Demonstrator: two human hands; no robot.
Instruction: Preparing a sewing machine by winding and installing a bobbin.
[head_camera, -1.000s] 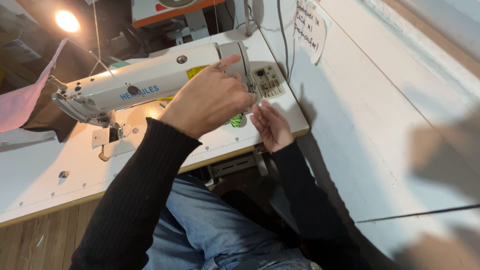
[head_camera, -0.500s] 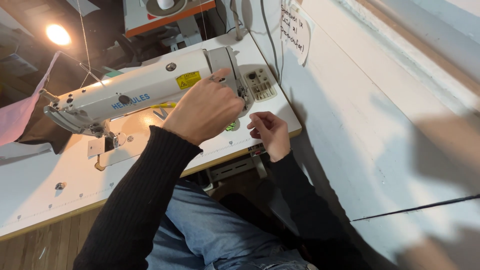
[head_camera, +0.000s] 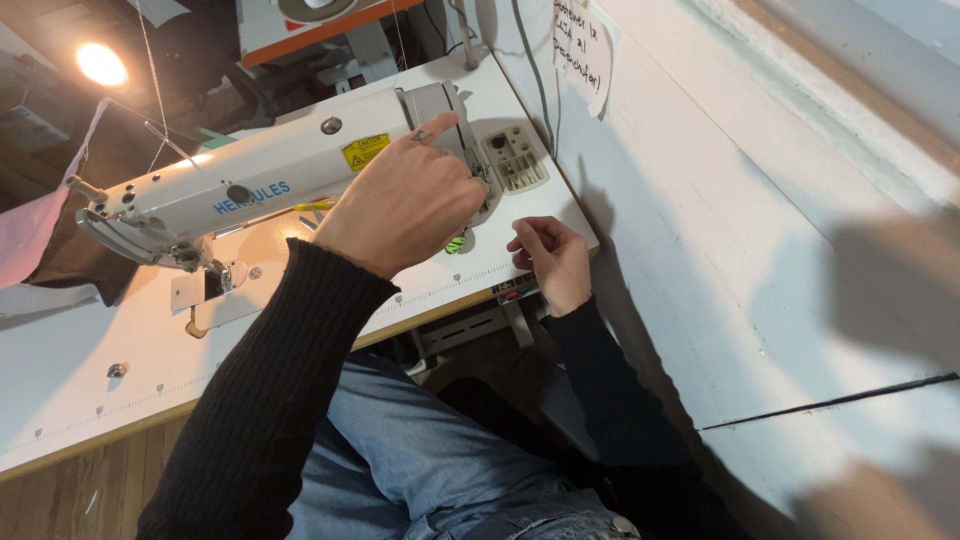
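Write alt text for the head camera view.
A person's left hand reaches over the right end of a white sewing machine, while the right hand rests at the white table's front edge beside a white wall.

A sewing workshop: an industrial sewing machine (head_camera: 260, 185) set into a white worktable (head_camera: 80, 370), another machine behind.
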